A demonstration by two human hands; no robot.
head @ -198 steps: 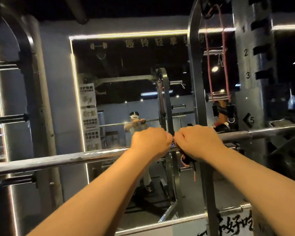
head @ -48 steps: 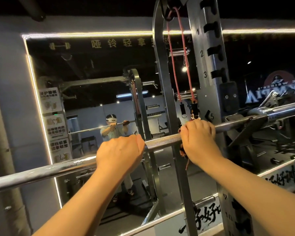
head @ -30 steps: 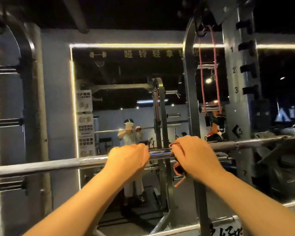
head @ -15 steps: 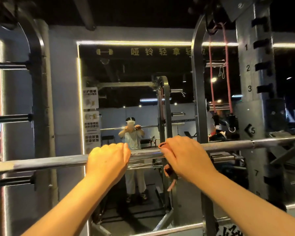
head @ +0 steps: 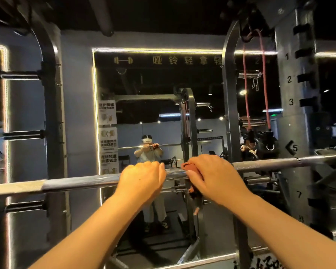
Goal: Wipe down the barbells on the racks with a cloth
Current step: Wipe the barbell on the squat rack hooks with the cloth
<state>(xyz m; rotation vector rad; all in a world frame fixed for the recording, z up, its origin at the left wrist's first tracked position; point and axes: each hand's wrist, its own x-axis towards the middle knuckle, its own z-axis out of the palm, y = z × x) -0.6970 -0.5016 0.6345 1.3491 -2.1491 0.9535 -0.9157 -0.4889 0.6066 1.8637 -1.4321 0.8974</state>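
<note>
Barbell [head: 81,182] lies across the rack, running from 9 o'clock to 3 o'clock in your view and rising slightly toward the right, where it passes the numbered upright [head: 299,133] near mark 5.

Left hand [head: 142,178]: closed overhand around the bare shaft just left of centre. No cloth visible under it; it reads as a steadying grip.

Right hand [head: 213,177]: closed around the bar with the cloth [head: 192,169] wrapped between palm and steel. A dark reddish fold shows at the thumb side, and a tail hangs toward 6 o'clock below the bar.

Change over the last second and a half: your right hand was out at 2 o'clock against the upright, with a wide gap to the left hand. It has since travelled leftward along the shaft, and the two hands now sit nearly touching, with only a short shiny strip of bar between them. The left hand held roughly mid-bar throughout.

Meaning, as a judgement: the stretch from the upright to centre has had a pass. The long run toward 9 o'clock looks streaked and dull and is probably not yet done. To continue that way, the left hand must give ground or the cloth must change sides.

The mirror [head: 144,90] ahead shows both hands on the bar.
</note>
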